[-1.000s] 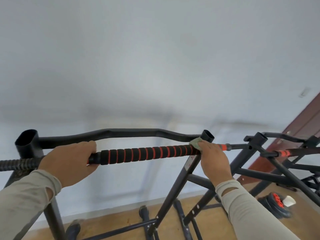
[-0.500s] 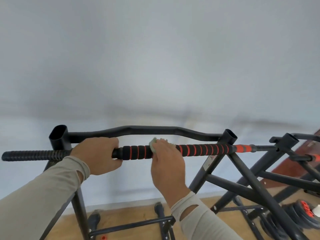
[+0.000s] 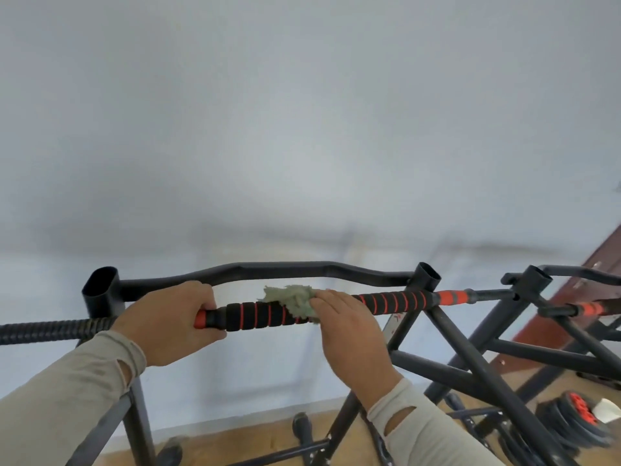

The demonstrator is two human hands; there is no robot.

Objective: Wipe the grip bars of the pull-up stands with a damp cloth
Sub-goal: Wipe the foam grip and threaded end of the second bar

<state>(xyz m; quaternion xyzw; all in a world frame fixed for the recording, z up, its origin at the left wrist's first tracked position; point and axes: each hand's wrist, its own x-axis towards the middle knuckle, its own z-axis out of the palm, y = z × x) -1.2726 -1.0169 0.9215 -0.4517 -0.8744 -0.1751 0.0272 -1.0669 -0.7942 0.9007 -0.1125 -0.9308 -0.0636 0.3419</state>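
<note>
So the bar [image 3: 265, 317] runs left-right; right hand [image 3: 349, 334] presses the cloth [image 3: 293, 299] mid-bar (fingers fairly flat), left hand [image 3: 171, 326] clamped round its left end.

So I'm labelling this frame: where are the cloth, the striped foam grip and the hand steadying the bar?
cloth [image 3: 291, 299], head view, middle of the green wad.
striped foam grip [image 3: 393, 302], head view, bare stretch right of the cloth.
left hand [image 3: 171, 322], head view, back of the hand.

Two bare hands, left hand [image 3: 171, 326], right hand [image 3: 349, 334], beige long sleeves [image 3: 423, 428] with thumb-hole slits at cuffs
</note>
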